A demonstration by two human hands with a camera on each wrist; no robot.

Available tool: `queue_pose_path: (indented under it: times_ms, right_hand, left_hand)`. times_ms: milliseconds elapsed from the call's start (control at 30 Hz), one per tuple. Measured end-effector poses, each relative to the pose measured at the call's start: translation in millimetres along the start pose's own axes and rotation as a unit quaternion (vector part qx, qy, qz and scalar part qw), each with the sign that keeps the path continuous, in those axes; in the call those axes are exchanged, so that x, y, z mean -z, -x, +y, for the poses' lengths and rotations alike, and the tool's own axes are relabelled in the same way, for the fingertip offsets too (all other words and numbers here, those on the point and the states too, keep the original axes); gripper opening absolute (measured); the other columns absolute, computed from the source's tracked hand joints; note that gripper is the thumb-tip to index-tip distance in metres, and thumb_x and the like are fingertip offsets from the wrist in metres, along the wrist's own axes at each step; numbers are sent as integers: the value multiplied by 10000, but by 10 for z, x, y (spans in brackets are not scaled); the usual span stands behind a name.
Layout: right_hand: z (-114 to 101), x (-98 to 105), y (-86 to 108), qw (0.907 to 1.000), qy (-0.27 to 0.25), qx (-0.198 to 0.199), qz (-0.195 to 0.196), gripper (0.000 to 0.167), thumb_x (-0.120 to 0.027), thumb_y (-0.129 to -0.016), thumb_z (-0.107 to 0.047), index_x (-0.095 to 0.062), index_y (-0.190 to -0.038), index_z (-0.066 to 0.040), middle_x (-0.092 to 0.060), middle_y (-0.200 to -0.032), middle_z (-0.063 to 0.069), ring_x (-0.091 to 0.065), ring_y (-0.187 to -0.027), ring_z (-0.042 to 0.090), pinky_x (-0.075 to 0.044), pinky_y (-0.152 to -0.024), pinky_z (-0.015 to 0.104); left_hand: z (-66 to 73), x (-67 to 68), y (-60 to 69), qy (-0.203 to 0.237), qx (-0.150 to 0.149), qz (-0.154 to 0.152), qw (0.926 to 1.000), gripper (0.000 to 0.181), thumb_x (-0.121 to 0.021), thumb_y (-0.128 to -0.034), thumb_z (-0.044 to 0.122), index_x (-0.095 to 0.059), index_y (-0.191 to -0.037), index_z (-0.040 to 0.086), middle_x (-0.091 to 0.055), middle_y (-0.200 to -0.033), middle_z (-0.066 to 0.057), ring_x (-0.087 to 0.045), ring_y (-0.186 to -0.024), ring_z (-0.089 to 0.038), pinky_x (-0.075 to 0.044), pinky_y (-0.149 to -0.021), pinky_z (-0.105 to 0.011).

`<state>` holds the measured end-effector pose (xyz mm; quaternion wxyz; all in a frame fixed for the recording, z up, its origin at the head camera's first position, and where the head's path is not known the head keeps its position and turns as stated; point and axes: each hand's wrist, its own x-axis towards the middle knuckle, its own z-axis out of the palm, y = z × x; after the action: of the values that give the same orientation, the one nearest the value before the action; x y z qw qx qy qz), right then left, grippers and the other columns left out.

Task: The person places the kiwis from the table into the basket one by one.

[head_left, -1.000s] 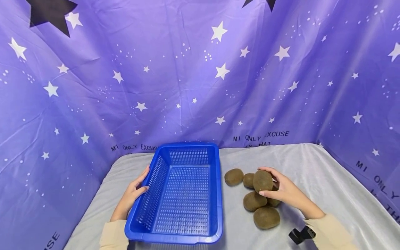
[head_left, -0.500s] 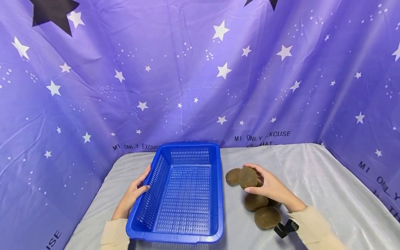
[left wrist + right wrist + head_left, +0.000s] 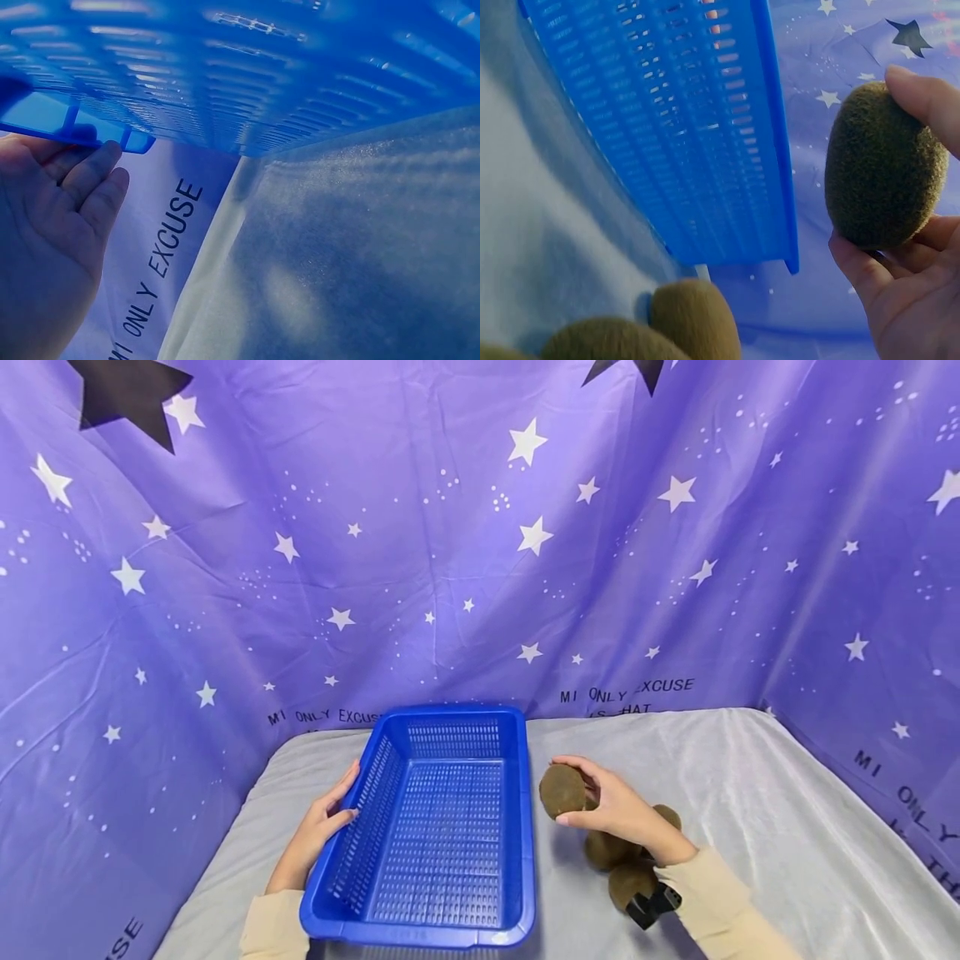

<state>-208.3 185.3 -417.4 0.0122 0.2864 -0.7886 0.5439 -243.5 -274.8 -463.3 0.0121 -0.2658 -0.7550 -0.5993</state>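
Note:
My right hand (image 3: pixel 618 814) holds a brown fuzzy kiwi (image 3: pixel 562 791) between thumb and fingers, just right of a blue plastic basket (image 3: pixel 528 843). In the right wrist view the kiwi (image 3: pixel 885 165) is lifted, with thumb on one end and fingers at the other. Over on the left side, my left hand (image 3: pixel 315 831) grips the basket's rim, the thumb over its edge; the left wrist view shows its fingers (image 3: pixel 94 176) under the rim. Several more kiwis (image 3: pixel 606 852) lie on the cloth, partly hidden beneath the right hand and forearm.
Grey cloth (image 3: pixel 750 793) covers the table. A purple star-printed curtain (image 3: pixel 465 527) hangs behind and at both sides, close to the basket's far end. A black strap-like device (image 3: pixel 652 906) sits at my right wrist, above the nearest kiwi.
My right hand has carried the kiwi leftward from above the pile toward the basket's right side. The left hand and the basket have stayed in place.

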Motion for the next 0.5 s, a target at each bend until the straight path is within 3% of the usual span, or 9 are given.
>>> queue_pose_path:
  times_ms: [233,500]
  right_hand:
    - [10,-154,-75,9999,57,36,-140,697,-777,-762,-162,-443,-1362,-39,-573,-1224,133,-573,-1020,116,-465,-865,248]
    - [-3,-330,-185,9994,-79,99,-316,722,-780,-764,-182,-430,-1377,-26,-522,-1328,123,-565,-1081,151,-479,-869,303]
  left_hand:
    - [-18,-16,1,62,94,43,9999,643,-501,-889,-27,-248,-1478,15,-88,-1558,-190,-190,-1355,38,-264,-994,-99]
    - [-32,-3,-2,95,42,25,9999,638,-486,-893,-42,-238,-1478,9,-71,-1551,-214,-188,-1360,23,-266,-992,-97]
